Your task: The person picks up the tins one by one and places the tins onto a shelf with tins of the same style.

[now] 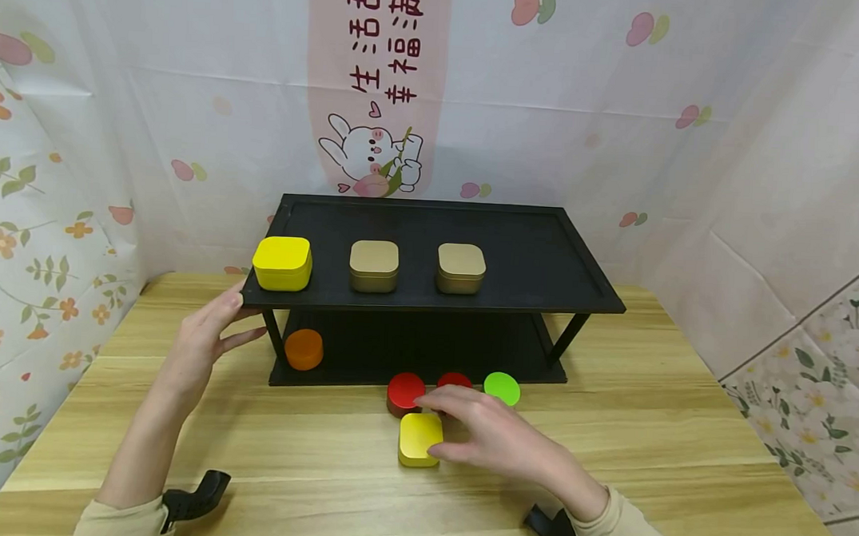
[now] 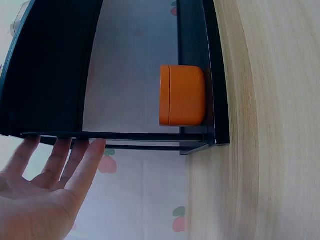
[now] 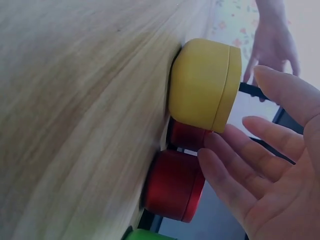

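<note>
My right hand [image 1: 490,434] hovers beside a yellow square tin [image 1: 420,435] on the table, thumb and fingers spread, with a gap at the thumb in the right wrist view. Just behind it are two red round tins, one [image 1: 405,392] near my fingertips and another [image 1: 455,379] partly hidden by the hand. A green round tin [image 1: 502,388] stands to their right. My left hand [image 2: 47,200] touches the left end of a black two-tier shelf [image 1: 523,256] with extended fingers. An orange tin [image 2: 185,95] sits on the lower tier near that end.
Along the front of the upper tier stand another yellow tin [image 1: 282,263] and two gold tins, one [image 1: 374,266] in the middle and one [image 1: 461,269] farther right. A patterned cloth [image 1: 551,129] hangs behind the shelf. Everything stands on a wooden table [image 1: 305,470].
</note>
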